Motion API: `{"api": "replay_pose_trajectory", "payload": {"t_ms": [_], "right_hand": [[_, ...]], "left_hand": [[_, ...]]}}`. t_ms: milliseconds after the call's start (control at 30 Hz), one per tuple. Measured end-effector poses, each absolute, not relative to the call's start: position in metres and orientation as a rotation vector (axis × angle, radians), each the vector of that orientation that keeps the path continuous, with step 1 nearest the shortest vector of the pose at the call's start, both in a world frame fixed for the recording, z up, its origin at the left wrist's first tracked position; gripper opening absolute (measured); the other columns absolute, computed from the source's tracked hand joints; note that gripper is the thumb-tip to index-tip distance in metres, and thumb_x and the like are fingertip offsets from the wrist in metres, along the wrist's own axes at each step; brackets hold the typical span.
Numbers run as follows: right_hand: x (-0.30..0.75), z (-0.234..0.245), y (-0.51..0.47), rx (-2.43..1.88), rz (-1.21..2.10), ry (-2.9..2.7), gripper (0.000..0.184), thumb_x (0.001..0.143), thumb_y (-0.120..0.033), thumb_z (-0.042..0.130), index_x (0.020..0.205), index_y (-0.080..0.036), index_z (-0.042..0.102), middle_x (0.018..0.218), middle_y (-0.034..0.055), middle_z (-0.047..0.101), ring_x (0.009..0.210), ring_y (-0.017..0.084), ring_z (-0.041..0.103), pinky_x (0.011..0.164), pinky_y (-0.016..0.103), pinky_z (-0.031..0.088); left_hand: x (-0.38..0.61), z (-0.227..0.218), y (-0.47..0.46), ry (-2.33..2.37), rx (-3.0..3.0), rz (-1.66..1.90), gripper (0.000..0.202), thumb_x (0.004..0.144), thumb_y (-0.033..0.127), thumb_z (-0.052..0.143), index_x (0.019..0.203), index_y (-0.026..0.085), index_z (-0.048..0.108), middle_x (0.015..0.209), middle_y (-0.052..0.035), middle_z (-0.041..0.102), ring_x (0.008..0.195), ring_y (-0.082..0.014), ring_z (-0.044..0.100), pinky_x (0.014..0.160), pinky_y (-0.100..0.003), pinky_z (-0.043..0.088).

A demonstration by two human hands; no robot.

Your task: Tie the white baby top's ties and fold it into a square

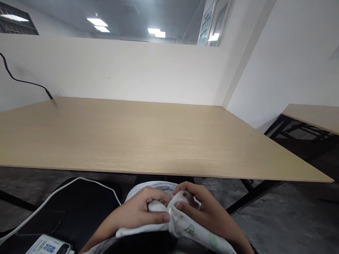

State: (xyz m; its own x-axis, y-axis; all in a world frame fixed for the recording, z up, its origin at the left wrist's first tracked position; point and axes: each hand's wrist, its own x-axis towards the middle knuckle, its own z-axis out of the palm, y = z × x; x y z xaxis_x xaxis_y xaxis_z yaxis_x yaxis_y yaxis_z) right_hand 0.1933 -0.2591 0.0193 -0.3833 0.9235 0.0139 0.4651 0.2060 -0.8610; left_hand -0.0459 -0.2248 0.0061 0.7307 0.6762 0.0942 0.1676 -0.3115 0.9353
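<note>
A white cloth (190, 229) with small green and brown cartoon prints lies bunched over my lap, below the near edge of the table. My left hand (137, 208) grips a gathered part of it, thumb stretched along the fabric and fingers curled behind. Close on the other side, my right hand (202, 208) pinches a rounded fold between thumb and fingers. Between the hands the fabric looks twisted or knotted; I cannot tell which. One strip runs down to the lower right under my right wrist, and a lighter part loops behind the hands.
A wooden table (148, 137) stretches ahead up to a white partition (137, 70). A black cable (26, 82) hangs at the left. Beside me a black seat (87, 201) carries a white cord (53, 194) and a phone-like device (49, 245). Another table (315, 113) stands at the right.
</note>
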Motion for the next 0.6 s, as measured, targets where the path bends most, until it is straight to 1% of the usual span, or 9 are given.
{"api": "replay_pose_trajectory", "payload": {"t_ms": [67, 167, 233, 333, 400, 433, 500, 533, 600], "right_hand": [[0.192, 0.019, -0.259, -1.295, 1.096, -1.946, 0.026, 0.089, -0.046, 0.064, 0.101, -0.024, 0.070, 0.087, 0.0012, 0.066, 0.074, 0.016, 0.056, 0.061, 0.025, 0.043], [0.192, 0.018, -0.259, -1.215, 1.098, -1.985, 0.021, 0.088, -0.044, 0.066, 0.091, -0.023, 0.071, 0.075, -0.0008, 0.061, 0.068, 0.014, 0.053, 0.059, 0.024, 0.040], [0.194, 0.018, -0.259, -1.103, 1.155, -2.004, 0.023, 0.085, -0.046, 0.069, 0.088, -0.023, 0.071, 0.072, -0.0011, 0.060, 0.067, 0.013, 0.051, 0.058, 0.023, 0.039], [0.199, 0.017, -0.260, -0.985, 1.262, -1.973, 0.033, 0.072, -0.050, 0.080, 0.083, -0.021, 0.069, 0.070, -0.0015, 0.058, 0.064, 0.013, 0.050, 0.056, 0.023, 0.038], [0.203, 0.017, -0.260, -1.018, 1.275, -1.956, 0.032, 0.067, -0.043, 0.084, 0.081, -0.020, 0.068, 0.070, -0.0020, 0.057, 0.064, 0.012, 0.050, 0.054, 0.022, 0.037], [0.205, 0.017, -0.260, -1.066, 1.252, -1.958, 0.026, 0.068, -0.037, 0.083, 0.080, -0.019, 0.067, 0.069, -0.0024, 0.057, 0.063, 0.012, 0.049, 0.054, 0.022, 0.036], [0.207, 0.017, -0.258, -1.183, 1.154, -1.973, 0.013, 0.073, -0.024, 0.076, 0.080, -0.020, 0.067, 0.068, -0.0032, 0.057, 0.062, 0.011, 0.049, 0.054, 0.021, 0.035], [0.209, 0.016, -0.256, -1.242, 1.087, -1.985, 0.009, 0.074, -0.018, 0.072, 0.081, -0.020, 0.067, 0.068, -0.0036, 0.057, 0.062, 0.011, 0.048, 0.055, 0.021, 0.035], [0.211, 0.014, -0.253, -1.354, 0.948, -2.029, 0.015, 0.074, -0.010, 0.066, 0.083, -0.021, 0.067, 0.069, -0.0039, 0.057, 0.063, 0.011, 0.049, 0.056, 0.021, 0.035]], "left_hand": [[-0.045, 0.005, -0.224, 0.654, 1.827, 0.596, 0.031, 0.084, 0.044, 0.074, 0.100, 0.018, 0.075, 0.094, -0.0046, 0.073, 0.091, -0.0210, 0.066, 0.085, -0.029, 0.050], [-0.042, 0.005, -0.224, 0.643, 1.813, 0.612, 0.028, 0.081, 0.043, 0.077, 0.090, 0.017, 0.075, 0.085, -0.0028, 0.073, 0.085, -0.0193, 0.066, 0.081, -0.028, 0.050], [-0.041, 0.004, -0.224, 0.641, 1.818, 0.635, 0.026, 0.081, 0.042, 0.077, 0.086, 0.017, 0.075, 0.081, -0.0023, 0.072, 0.080, -0.0177, 0.065, 0.079, -0.027, 0.050], [-0.041, 0.002, -0.223, 0.669, 1.825, 0.662, 0.026, 0.083, 0.042, 0.074, 0.083, 0.015, 0.074, 0.076, -0.0018, 0.070, 0.072, -0.0149, 0.063, 0.072, -0.025, 0.048], [-0.044, 0.001, -0.221, 0.683, 1.845, 0.638, 0.029, 0.081, 0.044, 0.076, 0.082, 0.015, 0.073, 0.071, -0.0004, 0.067, 0.066, -0.0134, 0.059, 0.066, -0.023, 0.045], [-0.046, 0.000, -0.220, 0.679, 1.868, 0.611, 0.032, 0.077, 0.046, 0.078, 0.083, 0.015, 0.073, 0.070, 0.0002, 0.066, 0.065, -0.0131, 0.057, 0.064, -0.023, 0.044], [-0.050, 0.001, -0.218, 0.664, 1.944, 0.548, 0.034, 0.073, 0.047, 0.082, 0.084, 0.016, 0.073, 0.072, 0.0005, 0.065, 0.067, -0.0140, 0.057, 0.066, -0.024, 0.044], [-0.052, 0.002, -0.217, 0.667, 1.991, 0.522, 0.033, 0.072, 0.046, 0.083, 0.084, 0.017, 0.072, 0.075, 0.0002, 0.065, 0.070, -0.0149, 0.058, 0.068, -0.024, 0.044], [-0.053, 0.004, -0.216, 0.720, 2.085, 0.503, 0.024, 0.077, 0.040, 0.079, 0.085, 0.018, 0.072, 0.084, -0.0010, 0.066, 0.079, -0.0166, 0.060, 0.072, -0.025, 0.045]]}}
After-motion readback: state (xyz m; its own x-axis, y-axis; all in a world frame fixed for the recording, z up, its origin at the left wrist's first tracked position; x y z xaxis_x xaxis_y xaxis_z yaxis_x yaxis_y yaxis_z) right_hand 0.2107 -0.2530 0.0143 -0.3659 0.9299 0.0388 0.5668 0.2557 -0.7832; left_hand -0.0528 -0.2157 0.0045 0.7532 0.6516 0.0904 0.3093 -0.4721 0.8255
